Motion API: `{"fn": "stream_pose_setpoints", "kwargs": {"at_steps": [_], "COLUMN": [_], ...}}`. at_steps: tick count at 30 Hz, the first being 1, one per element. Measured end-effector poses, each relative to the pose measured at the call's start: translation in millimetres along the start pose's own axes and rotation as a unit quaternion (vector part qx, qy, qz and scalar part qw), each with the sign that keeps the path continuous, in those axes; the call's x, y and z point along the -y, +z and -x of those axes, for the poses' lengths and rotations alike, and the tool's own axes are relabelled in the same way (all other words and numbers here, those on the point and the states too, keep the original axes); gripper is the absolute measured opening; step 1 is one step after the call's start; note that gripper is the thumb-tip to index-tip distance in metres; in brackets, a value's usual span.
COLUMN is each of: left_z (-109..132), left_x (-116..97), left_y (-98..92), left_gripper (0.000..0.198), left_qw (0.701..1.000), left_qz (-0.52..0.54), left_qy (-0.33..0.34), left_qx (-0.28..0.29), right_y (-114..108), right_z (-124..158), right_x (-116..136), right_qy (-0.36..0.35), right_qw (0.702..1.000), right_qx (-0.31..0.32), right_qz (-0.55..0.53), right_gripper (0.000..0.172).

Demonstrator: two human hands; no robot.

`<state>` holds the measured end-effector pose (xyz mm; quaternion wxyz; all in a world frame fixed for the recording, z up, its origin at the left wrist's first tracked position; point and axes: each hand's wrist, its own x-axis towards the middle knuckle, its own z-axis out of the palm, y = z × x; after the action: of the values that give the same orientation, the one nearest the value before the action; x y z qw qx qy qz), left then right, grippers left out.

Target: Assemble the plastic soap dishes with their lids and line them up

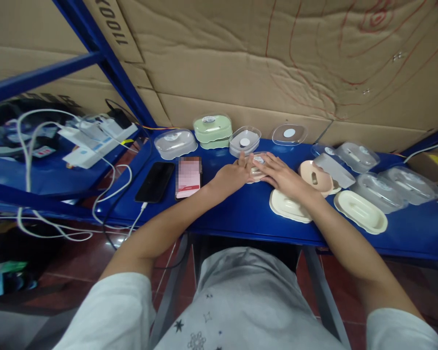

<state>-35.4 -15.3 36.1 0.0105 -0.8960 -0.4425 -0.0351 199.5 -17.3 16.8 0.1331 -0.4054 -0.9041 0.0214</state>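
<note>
Both hands are on a small oval soap dish with a clear lid (258, 160) that bears a round white label, at the middle of the blue table. My left hand (233, 176) grips its left side, fingers bent at the lid's edge. From the right, my right hand (282, 177) grips it with fingers over the lid; its underside is mostly hidden. A cream oval dish (290, 206) lies just below my right wrist. Beside that wrist is a peach dish piece (314, 177), partly under a clear cover (334, 170). Another cream dish (361, 211) sits farther right.
Along the back stand a green lidded dish (212, 129), grey lidded dishes (175, 144) and a brown lidded one (289, 134). Several clear lids (381, 192) lie at right. Two phones, one black (155, 182), one lit (189, 177), lie left, near cables and a power strip (100, 141).
</note>
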Motion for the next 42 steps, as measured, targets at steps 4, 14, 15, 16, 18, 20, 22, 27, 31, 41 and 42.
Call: {"fn": "stream_pose_setpoints", "kwargs": {"at_steps": [4, 14, 15, 16, 18, 20, 22, 27, 31, 41, 42], "left_z": [-0.6, -21.5, -23.2, -24.5, -26.6, -28.2, -29.8, -32.3, -31.7, -27.7, -27.2], "left_x": [1.5, 50.9, 53.9, 56.0, 58.6, 60.1, 61.9, 67.9, 65.2, 49.0, 48.4], "left_y": [2.0, 9.9, 13.6, 16.5, 18.9, 16.8, 12.2, 5.4, 7.0, 10.0, 12.1], "left_gripper": [0.072, 0.056, 0.057, 0.055, 0.044, 0.027, 0.015, 0.019, 0.029, 0.035, 0.038], "left_qw": [1.000, 0.988, 0.988, 0.988, 0.986, 0.983, 0.980, 0.928, 0.901, 0.865, 0.886], "left_qz": [0.003, 0.093, 0.104, 0.115, 0.133, 0.146, 0.160, 0.311, 0.385, 0.460, 0.416], "left_qy": [0.002, 0.017, 0.017, 0.018, 0.015, 0.010, 0.012, 0.032, 0.092, 0.188, 0.189], "left_qx": [-0.008, -0.124, -0.113, -0.104, -0.100, -0.109, -0.119, -0.204, -0.178, -0.065, -0.084], "right_y": [1.6, -19.7, -21.4, -22.5, -23.1, -22.8, -22.9, -21.5, -18.7, -20.2, -21.5], "right_z": [-1.4, 7.5, 10.0, 12.2, 15.0, 15.4, 13.4, 3.8, 0.2, 1.1, 1.5], "right_x": [-2.1, -14.4, -18.3, -22.6, -31.2, -36.7, -36.4, -13.5, -0.1, -12.3, -12.9], "right_qy": [0.001, 0.051, 0.078, 0.106, 0.158, 0.183, 0.170, 0.079, 0.053, 0.062, 0.071], "right_qw": [1.000, 0.998, 0.996, 0.992, 0.981, 0.973, 0.975, 0.991, 0.991, 0.982, 0.981], "right_qx": [-0.011, -0.020, -0.018, -0.018, -0.030, -0.048, -0.064, -0.083, -0.105, -0.167, -0.169], "right_qz": [0.002, 0.013, 0.034, 0.060, 0.107, 0.131, 0.127, 0.065, 0.060, 0.068, 0.062], "right_gripper": [0.063, 0.055, 0.055, 0.055, 0.056, 0.059, 0.059, 0.057, 0.074, 0.053, 0.048]}}
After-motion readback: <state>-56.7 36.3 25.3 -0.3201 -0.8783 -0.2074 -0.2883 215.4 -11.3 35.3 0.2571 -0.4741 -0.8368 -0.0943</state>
